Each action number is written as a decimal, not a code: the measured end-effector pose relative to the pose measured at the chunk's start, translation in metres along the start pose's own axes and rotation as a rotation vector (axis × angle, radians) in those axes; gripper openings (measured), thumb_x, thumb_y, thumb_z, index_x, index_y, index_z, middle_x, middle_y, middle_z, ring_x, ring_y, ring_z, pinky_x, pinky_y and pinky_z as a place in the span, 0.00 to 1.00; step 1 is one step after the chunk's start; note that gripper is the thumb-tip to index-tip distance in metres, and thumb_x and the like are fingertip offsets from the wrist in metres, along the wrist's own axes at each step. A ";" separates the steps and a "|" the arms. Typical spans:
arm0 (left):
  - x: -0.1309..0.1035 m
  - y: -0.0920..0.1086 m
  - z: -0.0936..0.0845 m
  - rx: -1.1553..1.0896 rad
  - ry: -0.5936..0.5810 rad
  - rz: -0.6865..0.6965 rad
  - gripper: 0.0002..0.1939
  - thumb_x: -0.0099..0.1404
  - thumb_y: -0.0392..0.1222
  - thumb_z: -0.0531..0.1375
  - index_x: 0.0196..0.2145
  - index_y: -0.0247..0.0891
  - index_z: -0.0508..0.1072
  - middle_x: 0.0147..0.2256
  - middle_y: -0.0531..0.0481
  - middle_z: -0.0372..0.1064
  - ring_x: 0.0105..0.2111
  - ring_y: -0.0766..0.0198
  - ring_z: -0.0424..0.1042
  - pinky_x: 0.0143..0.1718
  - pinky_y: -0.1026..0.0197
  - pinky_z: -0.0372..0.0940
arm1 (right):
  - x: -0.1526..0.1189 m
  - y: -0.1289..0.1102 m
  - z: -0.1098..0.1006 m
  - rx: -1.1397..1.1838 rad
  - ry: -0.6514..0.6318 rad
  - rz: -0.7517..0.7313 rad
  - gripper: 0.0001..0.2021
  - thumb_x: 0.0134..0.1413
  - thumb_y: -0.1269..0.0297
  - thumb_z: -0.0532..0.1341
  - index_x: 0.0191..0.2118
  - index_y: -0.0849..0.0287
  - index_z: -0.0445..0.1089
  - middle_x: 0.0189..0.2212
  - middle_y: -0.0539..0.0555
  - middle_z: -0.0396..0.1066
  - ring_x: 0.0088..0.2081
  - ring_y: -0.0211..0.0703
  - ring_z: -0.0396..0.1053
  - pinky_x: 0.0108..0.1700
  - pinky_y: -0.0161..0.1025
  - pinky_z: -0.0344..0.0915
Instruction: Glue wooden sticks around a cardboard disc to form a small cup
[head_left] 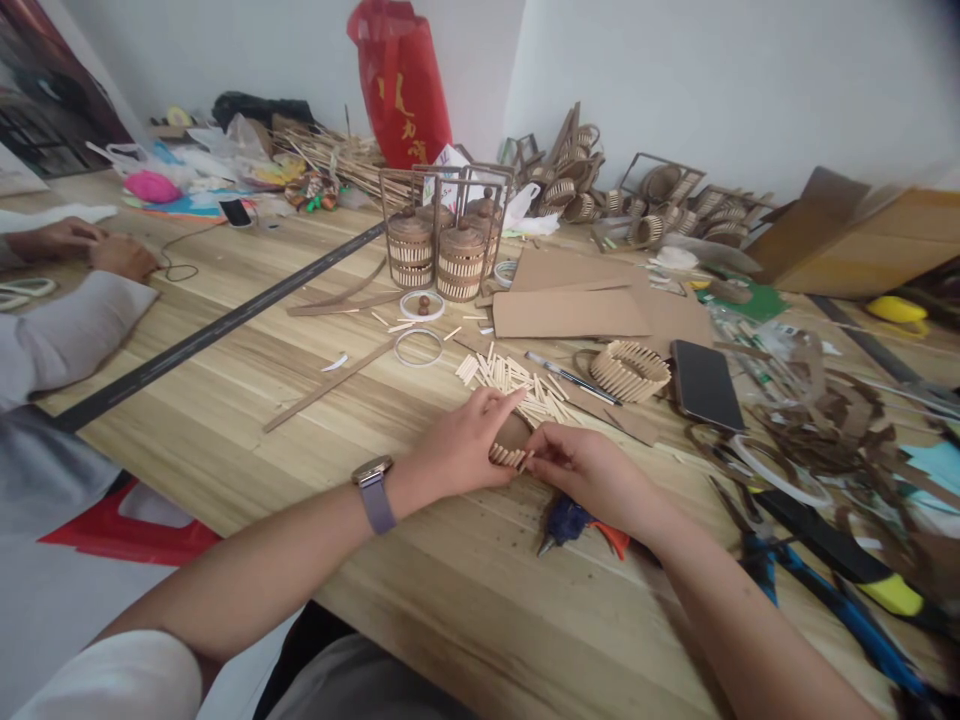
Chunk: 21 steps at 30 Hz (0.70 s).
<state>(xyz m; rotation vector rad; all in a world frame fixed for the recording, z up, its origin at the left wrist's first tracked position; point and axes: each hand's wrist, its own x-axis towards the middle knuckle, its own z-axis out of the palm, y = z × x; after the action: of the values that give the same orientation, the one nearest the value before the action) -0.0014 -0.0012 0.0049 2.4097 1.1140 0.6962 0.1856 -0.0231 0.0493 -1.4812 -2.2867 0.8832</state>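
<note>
My left hand [476, 440] is closed around a small round cardboard piece [514, 432] with a row of short wooden sticks [508, 457] along its near rim. The thumb and fingers of my right hand [574, 462] pinch at the right end of that row; a stick seems to be between them, though the fingertips partly hide it. Just beyond both hands lies a loose heap of short wooden sticks [517, 378]. A blue glue gun [564, 522] with an orange trigger rests under my right wrist, its nozzle towards me.
A finished-looking stick ring [630, 371], a phone [707, 384] and cardboard sheets [570, 313] lie beyond. Lidded stick baskets [460, 262] stand at the back. Pliers [765, 560] and a black-yellow cutter [847, 555] lie right. Another person's hands [97, 248] are at far left.
</note>
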 end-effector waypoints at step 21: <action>0.000 0.000 -0.001 0.019 -0.007 0.001 0.46 0.53 0.42 0.65 0.64 0.45 0.46 0.55 0.42 0.55 0.52 0.50 0.63 0.48 0.51 0.65 | 0.000 0.009 0.006 -0.001 0.057 -0.156 0.05 0.54 0.69 0.56 0.29 0.56 0.65 0.26 0.48 0.71 0.29 0.39 0.67 0.31 0.33 0.58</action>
<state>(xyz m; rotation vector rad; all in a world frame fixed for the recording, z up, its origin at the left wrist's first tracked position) -0.0017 -0.0013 0.0056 2.4274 1.1216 0.6800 0.1888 -0.0226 0.0395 -1.2905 -2.3237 0.7852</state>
